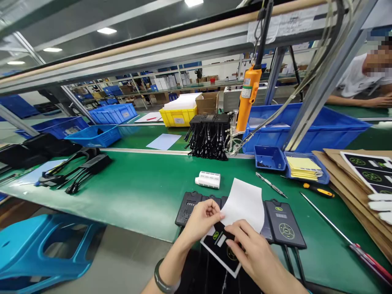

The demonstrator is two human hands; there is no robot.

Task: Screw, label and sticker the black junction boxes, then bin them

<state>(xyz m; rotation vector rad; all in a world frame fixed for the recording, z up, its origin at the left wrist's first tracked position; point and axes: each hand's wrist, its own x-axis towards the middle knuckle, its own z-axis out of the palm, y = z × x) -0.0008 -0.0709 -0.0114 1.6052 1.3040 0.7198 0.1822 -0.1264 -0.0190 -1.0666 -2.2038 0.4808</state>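
A white backing sheet is lifted at its lower left corner, pinched between the thumb and finger of my left hand. Below it lies a black label sheet with a white border and green marks. My right hand bends over this label, its thumb and fingertips close together on the label's right part; whether they grip it is unclear. Several black controller boxes lie in a row beneath and beside the sheets. The rightmost box has a round button panel, and the leftmost box shows a bare display.
White rolls lie behind the boxes. To the right are a tweezer-like tool, a yellow-handled screwdriver, a long red-handled screwdriver and cardboard. An orange electric screwdriver hangs overhead. A person sits back right.
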